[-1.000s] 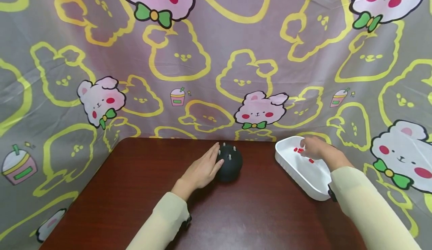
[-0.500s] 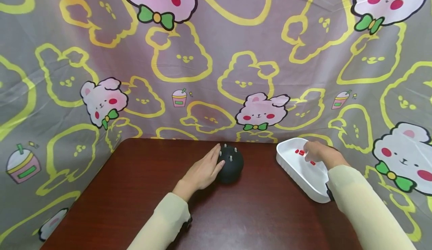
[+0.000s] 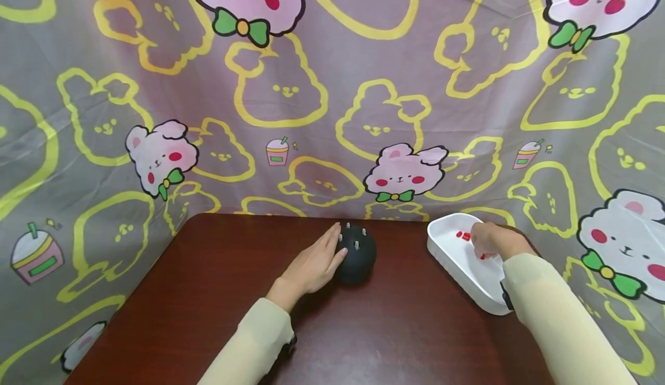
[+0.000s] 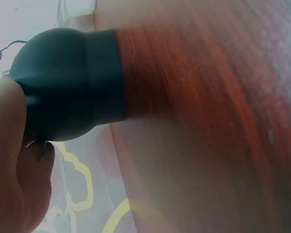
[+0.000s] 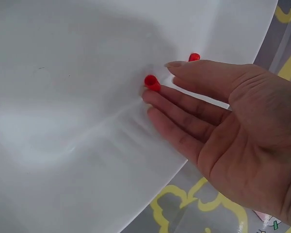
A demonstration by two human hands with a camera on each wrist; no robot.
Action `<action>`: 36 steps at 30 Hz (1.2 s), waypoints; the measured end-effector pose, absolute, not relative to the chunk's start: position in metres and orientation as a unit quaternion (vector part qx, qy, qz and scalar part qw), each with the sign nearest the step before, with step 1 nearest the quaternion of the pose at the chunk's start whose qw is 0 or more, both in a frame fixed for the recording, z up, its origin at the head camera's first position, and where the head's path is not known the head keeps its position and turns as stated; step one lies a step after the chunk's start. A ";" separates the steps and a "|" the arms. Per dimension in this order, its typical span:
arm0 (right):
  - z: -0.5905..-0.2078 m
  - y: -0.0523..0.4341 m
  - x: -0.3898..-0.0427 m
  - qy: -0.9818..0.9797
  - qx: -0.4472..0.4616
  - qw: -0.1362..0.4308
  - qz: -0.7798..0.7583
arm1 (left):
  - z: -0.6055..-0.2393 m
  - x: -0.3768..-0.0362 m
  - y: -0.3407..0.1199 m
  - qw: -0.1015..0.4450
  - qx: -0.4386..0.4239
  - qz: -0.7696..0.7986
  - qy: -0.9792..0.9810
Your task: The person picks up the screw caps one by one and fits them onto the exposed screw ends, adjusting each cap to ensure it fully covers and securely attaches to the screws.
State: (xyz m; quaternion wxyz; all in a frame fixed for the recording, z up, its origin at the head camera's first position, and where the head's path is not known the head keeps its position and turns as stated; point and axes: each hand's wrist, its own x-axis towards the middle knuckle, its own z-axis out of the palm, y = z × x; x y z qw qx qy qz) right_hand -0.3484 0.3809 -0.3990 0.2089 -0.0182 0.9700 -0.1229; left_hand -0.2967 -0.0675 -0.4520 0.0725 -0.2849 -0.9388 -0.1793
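A black round dome with a narrower base (image 3: 358,268) stands on the table, with several short silvery pegs (image 3: 357,246) on top. My left hand (image 3: 313,266) rests against its left side, fingers straight and thumb at the front; the left wrist view shows the dome's base (image 4: 106,77) flat on the wood. Inside the white tray (image 3: 459,278) is my right hand (image 3: 496,240). In the right wrist view, a small hollow red cap (image 5: 152,83) lies at its fingertips (image 5: 150,95), the thumb apart from it. A second red cap (image 5: 194,57) is partly behind the thumb.
More red caps (image 3: 464,235) lie at the far end of the tray. The dark red wooden table (image 3: 218,281) reaches back to a patterned curtain (image 3: 312,113), which also runs along both sides.
My right hand has come slightly nearer inside the tray, down towards a single red cap. The left hand stays on the dome. The whole head view has shifted a little.
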 end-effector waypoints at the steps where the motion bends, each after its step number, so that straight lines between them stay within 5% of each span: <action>1: -0.398 0.381 -0.348 0.969 -0.019 0.209 -0.128 | -0.451 -0.297 -0.068 0.075 -0.286 -0.180 -0.938; 22: -0.408 0.381 -0.352 0.963 0.062 0.241 -0.101 | -0.450 -0.292 -0.067 0.068 -0.280 -0.171 -0.942; 36: -0.403 0.379 -0.345 0.961 0.004 0.252 -0.114 | -0.449 -0.293 -0.068 0.063 -0.278 -0.168 -0.944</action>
